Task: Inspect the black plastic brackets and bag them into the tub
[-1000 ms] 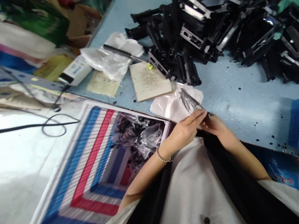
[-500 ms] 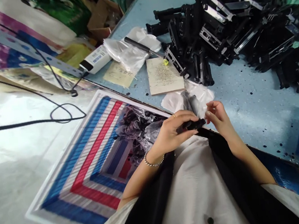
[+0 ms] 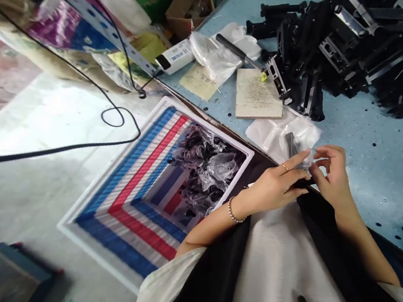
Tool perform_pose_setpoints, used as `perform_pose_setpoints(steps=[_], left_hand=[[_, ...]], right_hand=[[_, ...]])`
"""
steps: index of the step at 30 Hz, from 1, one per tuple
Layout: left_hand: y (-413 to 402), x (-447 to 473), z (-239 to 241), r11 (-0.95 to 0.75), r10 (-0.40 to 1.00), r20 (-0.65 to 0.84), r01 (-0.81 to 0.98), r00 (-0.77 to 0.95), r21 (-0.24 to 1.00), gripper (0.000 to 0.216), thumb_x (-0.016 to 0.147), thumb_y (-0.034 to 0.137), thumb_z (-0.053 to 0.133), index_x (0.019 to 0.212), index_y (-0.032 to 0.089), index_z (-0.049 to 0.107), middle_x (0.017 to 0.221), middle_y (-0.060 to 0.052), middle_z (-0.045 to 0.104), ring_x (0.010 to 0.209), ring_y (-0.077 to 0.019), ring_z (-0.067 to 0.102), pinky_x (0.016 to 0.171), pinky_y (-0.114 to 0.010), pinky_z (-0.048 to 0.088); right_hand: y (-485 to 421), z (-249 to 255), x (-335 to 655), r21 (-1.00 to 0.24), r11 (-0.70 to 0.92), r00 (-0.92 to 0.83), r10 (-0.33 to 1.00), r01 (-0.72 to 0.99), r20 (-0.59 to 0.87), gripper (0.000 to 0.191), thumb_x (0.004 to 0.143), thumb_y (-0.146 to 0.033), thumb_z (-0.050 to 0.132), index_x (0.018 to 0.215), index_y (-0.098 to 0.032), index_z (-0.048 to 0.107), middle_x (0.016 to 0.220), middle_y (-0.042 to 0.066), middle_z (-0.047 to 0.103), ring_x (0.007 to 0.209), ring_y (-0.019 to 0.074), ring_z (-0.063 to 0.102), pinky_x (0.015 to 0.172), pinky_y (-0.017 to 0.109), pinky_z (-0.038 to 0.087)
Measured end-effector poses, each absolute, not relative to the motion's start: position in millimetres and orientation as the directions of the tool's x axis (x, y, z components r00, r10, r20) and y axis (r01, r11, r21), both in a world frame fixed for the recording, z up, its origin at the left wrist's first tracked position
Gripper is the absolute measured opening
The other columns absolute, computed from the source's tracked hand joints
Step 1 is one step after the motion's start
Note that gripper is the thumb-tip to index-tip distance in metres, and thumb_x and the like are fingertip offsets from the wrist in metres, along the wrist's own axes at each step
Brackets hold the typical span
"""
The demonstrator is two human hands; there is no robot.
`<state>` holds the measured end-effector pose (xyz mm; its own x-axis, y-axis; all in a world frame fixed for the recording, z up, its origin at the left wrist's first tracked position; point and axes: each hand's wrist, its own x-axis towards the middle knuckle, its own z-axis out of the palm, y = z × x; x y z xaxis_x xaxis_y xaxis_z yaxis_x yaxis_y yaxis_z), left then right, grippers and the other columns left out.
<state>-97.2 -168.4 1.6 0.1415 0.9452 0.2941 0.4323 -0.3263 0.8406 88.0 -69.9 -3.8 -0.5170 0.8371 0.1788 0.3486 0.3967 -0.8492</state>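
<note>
My left hand (image 3: 277, 186) is closed around a small black part (image 3: 304, 183) at the table's front edge, its far end hidden by the fingers. Close beside it, my right hand (image 3: 334, 171) has thumb and fingers bent together at the part's right end; what they pinch, if anything, is too small to make out. Just beyond both hands lies a clear plastic bag (image 3: 263, 134), with a dark flat strip (image 3: 291, 144) on or in it.
A heap of black plastic and metal assemblies (image 3: 349, 39) covers the table's right rear. A screwdriver (image 3: 232, 47) rests by a speckled board (image 3: 258, 97) and more plastic bags (image 3: 211, 54). Below left stands a striped bin (image 3: 118, 190) holding bagged black parts (image 3: 206, 165).
The view has swung left, so things appear farther right. My right hand has come in from beside the black part to meet it; my left hand still holds it.
</note>
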Motion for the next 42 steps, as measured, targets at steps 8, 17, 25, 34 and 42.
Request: perform_pose_setpoints(steps=[8,17,25,34,42], left_hand=[[-178.8,-105.4,3.7,-0.332,0.942,0.318,0.435,0.107,0.837,0.022,0.099,0.022,0.059,0.119,0.015,0.064,0.169,-0.020,0.025,0.140,-0.0284,0.056,0.110,-0.038,0.055],[-186.0,-134.5,5.9,-0.324,0.912,0.401,0.443,-0.088,0.836,0.013,0.090,0.012,0.065,0.103,0.017,0.065,0.161,-0.022,0.043,0.130,-0.0294,0.065,0.094,-0.036,0.061],[-205.1,-157.5,18.9,-0.340,0.921,0.390,0.523,0.015,0.781,0.015,0.090,0.011,0.063,0.101,0.022,0.066,0.097,-0.004,0.077,0.088,-0.0146,0.074,0.078,-0.022,0.058],[-291.1,-226.2,-138.0,0.578,0.696,-0.687,0.731,-0.210,0.362,0.009,0.088,0.025,0.071,0.086,0.017,0.073,0.080,-0.006,0.071,0.076,-0.0207,0.068,0.078,-0.034,0.058],[-292.6,-206.9,-274.8,0.735,0.538,-0.748,0.651,-0.388,0.191,0.040,0.098,0.038,0.065,0.131,0.016,0.060,0.131,-0.012,0.063,0.111,-0.0245,0.066,0.094,-0.046,0.059]], right_hand=[[-61.9,-7.4,70.7,-0.938,0.074,-0.537,0.834,0.340,-0.129,0.015,0.092,-0.036,0.066,0.087,-0.022,0.066,0.074,-0.002,0.060,0.065,0.0132,0.055,0.063,0.027,0.048],[-67.9,-7.5,56.0,-0.981,-0.097,-0.425,0.891,0.167,-0.161,0.017,0.093,-0.043,0.062,0.090,-0.026,0.058,0.069,-0.002,0.051,0.058,0.0145,0.047,0.054,0.029,0.044],[-100.1,34.6,42.6,-0.954,0.297,-0.910,0.389,-0.025,0.145,0.010,0.101,-0.027,0.060,0.098,-0.025,0.069,0.091,0.002,0.068,0.084,0.0149,0.063,0.077,0.030,0.054],[-68.5,-28.5,61.6,-0.959,0.066,-0.601,0.791,0.277,-0.119,0.015,0.093,-0.037,0.066,0.094,-0.023,0.072,0.086,0.001,0.068,0.077,0.0153,0.063,0.075,0.030,0.053],[-65.1,-76.5,73.1,-0.917,0.045,-0.479,0.862,0.395,-0.164,0.020,0.091,-0.040,0.065,0.095,-0.022,0.071,0.088,0.001,0.070,0.076,0.0158,0.063,0.076,0.031,0.053]])
